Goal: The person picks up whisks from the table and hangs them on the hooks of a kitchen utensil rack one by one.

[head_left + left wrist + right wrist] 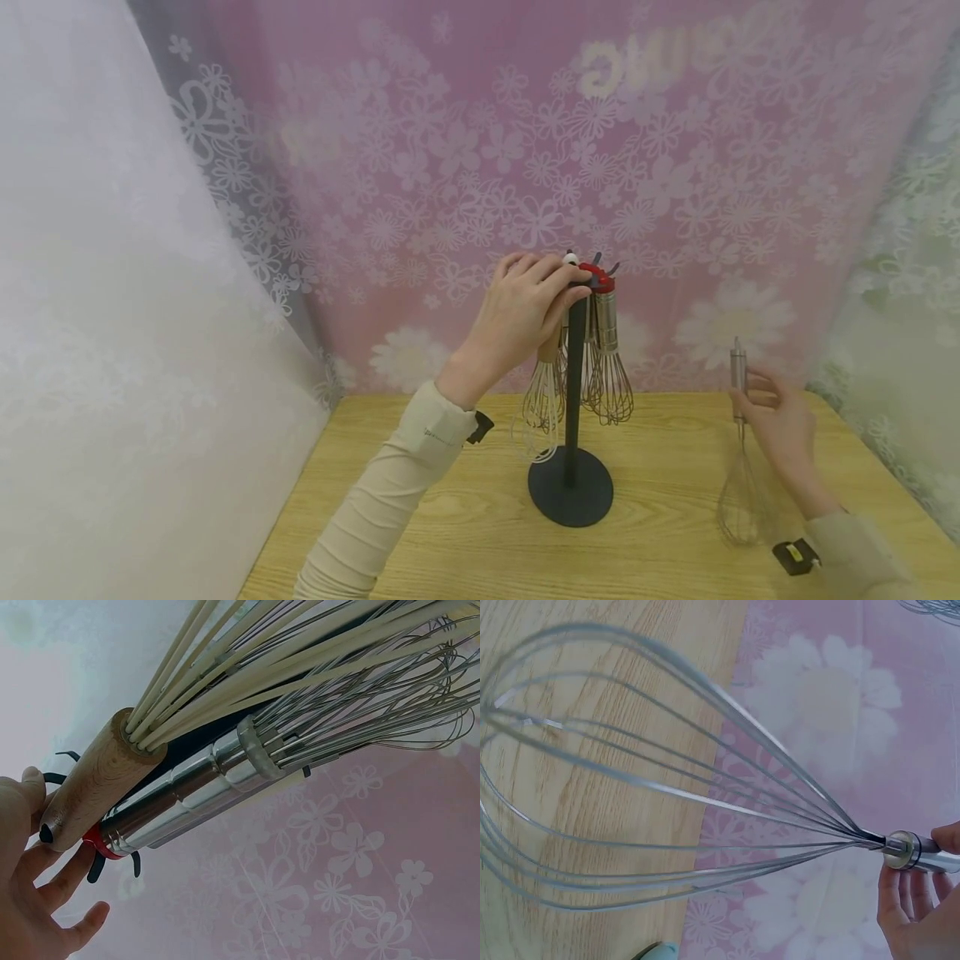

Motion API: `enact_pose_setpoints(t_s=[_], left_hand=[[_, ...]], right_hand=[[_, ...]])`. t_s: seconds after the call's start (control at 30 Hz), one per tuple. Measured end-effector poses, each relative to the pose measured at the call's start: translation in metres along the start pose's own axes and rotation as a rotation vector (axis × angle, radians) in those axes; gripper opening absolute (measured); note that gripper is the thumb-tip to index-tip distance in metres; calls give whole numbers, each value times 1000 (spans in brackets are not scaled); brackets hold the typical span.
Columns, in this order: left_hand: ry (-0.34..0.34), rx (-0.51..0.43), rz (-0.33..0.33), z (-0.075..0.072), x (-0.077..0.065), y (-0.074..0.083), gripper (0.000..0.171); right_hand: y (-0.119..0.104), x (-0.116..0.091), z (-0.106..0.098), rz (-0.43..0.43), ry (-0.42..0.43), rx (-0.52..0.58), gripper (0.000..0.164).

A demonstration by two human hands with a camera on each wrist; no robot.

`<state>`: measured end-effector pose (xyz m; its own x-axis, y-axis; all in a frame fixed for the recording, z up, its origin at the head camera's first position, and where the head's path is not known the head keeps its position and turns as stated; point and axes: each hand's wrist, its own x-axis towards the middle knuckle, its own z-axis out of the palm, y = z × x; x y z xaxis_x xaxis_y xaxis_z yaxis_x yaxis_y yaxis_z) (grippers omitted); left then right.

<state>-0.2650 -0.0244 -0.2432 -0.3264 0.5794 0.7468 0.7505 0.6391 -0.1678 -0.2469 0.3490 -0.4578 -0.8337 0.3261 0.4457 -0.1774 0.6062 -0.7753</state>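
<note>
A black stand [573,383] with hooks at its top stands upright on the table, several whisks hanging around it. My left hand [522,310] grips the top of this stand, fingers over the hooks. Close beside that hand in the left wrist view hang a whisk with a wooden handle [97,780] and pale wires, and a steel whisk [199,784] with a red part [100,841] at its top end. Away to the right, my right hand [783,427] holds another steel whisk [738,367] by its handle, wire loops pointing down.
The stand's round black base [572,504] sits on a light wood table [465,533]. A pink flowered curtain [420,183] hangs behind it, and a white sheet [150,333] on the left. A pale teal thing [660,952] shows at the right wrist view's bottom edge.
</note>
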Motion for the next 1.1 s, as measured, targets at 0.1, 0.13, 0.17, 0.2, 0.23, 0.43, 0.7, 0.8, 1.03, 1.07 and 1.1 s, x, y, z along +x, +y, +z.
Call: enact_pose_setpoints(t_s=[0.1, 0.13, 0.17, 0.2, 0.23, 0.43, 0.7, 0.8, 1.03, 1.07, 1.1], left_hand=[[1, 1, 1, 1, 0, -1, 28], [1, 0, 1, 1, 0, 0, 28], [1, -1, 1, 1, 0, 0, 28], [1, -3, 1, 1, 0, 0, 28], [2, -3, 1, 1, 0, 0, 28], [2, -5, 4, 1, 0, 0, 27], [-2, -11, 6, 1, 0, 0, 28], [-3, -15, 7, 1, 0, 0, 28], [1, -24, 11, 1, 0, 0, 28], [2, -24, 12, 1, 1, 0, 28], [3, -23, 12, 1, 1, 0, 28]], right_hand=[[-8, -4, 3, -23, 49, 48, 53], [-11, -5, 4, -31, 66, 70, 52], [-14, -6, 6, -42, 88, 85, 51], [-16, -7, 7, -54, 109, 100, 50], [-19, -8, 9, -65, 129, 112, 49], [-31, -9, 16, -131, 217, 203, 50], [-71, -21, 14, -216, 222, 286, 48], [-82, -24, 13, -232, 207, 329, 48], [-97, -24, 14, -283, 224, 320, 48], [-99, -24, 14, -294, 229, 327, 48], [-99, -24, 15, -303, 231, 337, 48]])
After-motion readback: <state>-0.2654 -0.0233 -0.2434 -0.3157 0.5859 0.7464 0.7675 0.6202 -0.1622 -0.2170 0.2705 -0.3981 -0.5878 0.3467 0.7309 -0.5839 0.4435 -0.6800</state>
